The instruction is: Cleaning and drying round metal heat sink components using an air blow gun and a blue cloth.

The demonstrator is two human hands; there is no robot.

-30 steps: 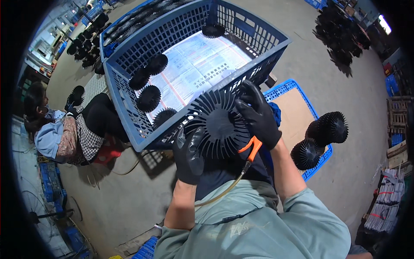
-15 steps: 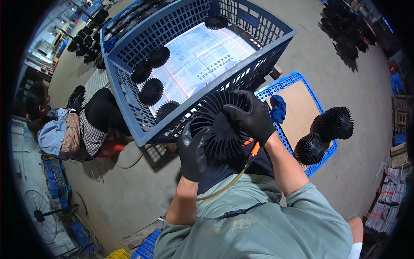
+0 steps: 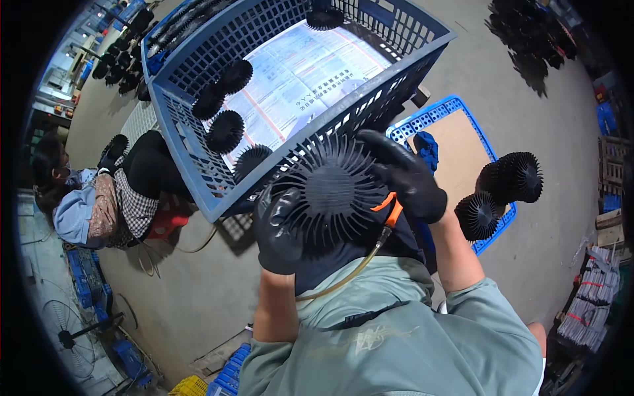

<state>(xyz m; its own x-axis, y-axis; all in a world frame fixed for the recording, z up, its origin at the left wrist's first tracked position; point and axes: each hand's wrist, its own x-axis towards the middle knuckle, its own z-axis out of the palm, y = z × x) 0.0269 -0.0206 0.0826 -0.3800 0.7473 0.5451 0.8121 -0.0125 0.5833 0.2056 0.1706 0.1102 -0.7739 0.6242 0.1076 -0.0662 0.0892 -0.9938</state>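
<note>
A round black finned part (image 3: 333,188), like a radial heat sink, is held up in front of my chest. My left hand (image 3: 281,231), in a black glove, grips its lower left rim. My right hand (image 3: 406,177), also gloved in black, grips its right side and also holds an orange-handled tool (image 3: 389,210) with a thin hose (image 3: 343,280) trailing down. Just beyond the part stands a big blue plastic crate (image 3: 191,165), lined with printed paper. Several similar finned parts (image 3: 224,131) lie along its left side.
A flat blue tray (image 3: 462,109) with a cardboard sheet lies on the floor at right, with two finned parts (image 3: 508,178) at its edge. Another person (image 3: 99,198) crouches at left. More black parts are piled at top right (image 3: 528,46) and top left (image 3: 122,69).
The finned part and both hands have stayed together and shifted slightly; the view has tilted, so the crate now sits higher and closer. My right hand's fingers have spread further over the part's right side.
</note>
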